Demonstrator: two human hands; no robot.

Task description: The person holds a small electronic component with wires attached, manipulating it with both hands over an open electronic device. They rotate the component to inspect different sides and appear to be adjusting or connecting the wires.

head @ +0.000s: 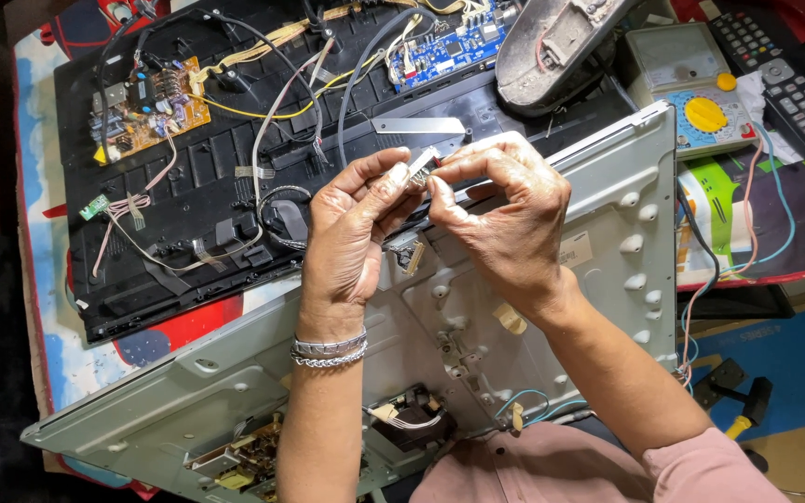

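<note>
Fingers [401, 177] of both hands are pinched together on one small silver connector piece [423, 164], held in the air above the upper edge of the grey metal chassis panel [607, 196]. I read the left hand [356, 233] as clamping its left end between thumb and forefinger, and the right hand [500, 210] as closing on its right end in the same way.

Handling estimate: I judge the connector piece light, rigid and easily bent or cracked at its contacts. Grip belongs on its outer edges, with low force. Its surface looks smooth, so slipping is possible.

Inventory, referenced to the chassis panel, largest first:
- Chassis panel: one, lying flat on the counter beneath both forearms.
- Black plastic back cover [188, 177]: one, directly behind the panel's left half, carrying loose wiring.
- Grey stand base [552, 47]: one, behind the panel's upper right corner.
- Analogue meter with a yellow dial [691, 88]: one, just right of that corner.
- Remote controls [780, 79]: two visible, further right of the meter.
- Circuit boards: one tan board [146, 107] and one blue board [449, 42], both on the back cover.
- Bracelets [330, 349]: I count two on the left wrist.
</note>
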